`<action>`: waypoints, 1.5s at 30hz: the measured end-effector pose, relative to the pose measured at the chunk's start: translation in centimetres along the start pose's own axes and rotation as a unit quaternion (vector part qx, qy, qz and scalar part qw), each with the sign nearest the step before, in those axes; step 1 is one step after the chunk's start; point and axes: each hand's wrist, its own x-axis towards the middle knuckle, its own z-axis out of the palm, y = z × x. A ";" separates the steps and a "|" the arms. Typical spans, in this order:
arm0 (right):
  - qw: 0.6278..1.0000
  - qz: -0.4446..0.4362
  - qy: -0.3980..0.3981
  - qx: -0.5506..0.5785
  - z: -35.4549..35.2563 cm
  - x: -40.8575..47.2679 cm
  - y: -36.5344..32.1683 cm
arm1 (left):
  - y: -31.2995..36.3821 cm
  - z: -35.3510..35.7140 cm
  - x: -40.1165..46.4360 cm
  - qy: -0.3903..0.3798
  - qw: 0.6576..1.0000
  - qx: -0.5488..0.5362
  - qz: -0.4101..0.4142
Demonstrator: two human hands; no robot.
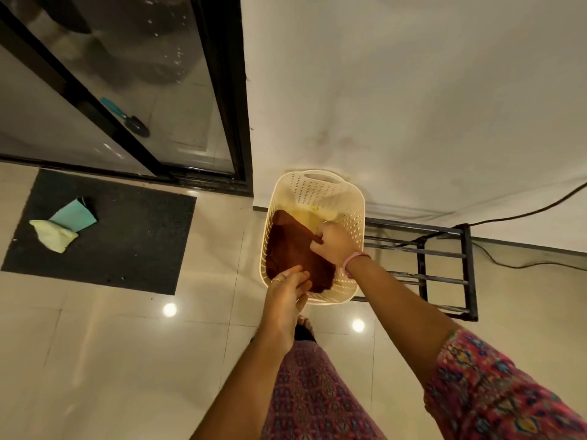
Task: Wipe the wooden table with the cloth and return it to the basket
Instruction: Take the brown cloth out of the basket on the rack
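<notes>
Pinching the brown cloth with the right hand and left hand inside the cream laundry basket at frame centre, both should move together so it stays gathered.

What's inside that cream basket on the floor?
A brown cloth, which both hands are touching, and something yellowish behind it. Whatever lies beneath the cloth in the basket is hidden.

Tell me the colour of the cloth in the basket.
Reddish brown cloth, seen in the head view, inside the cream basket.
</notes>
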 end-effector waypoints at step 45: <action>0.871 0.053 0.116 0.475 -17.1 -33.4 -3.8 | 7.8 6.5 -16.4 -0.283 0.947 0.141 0.052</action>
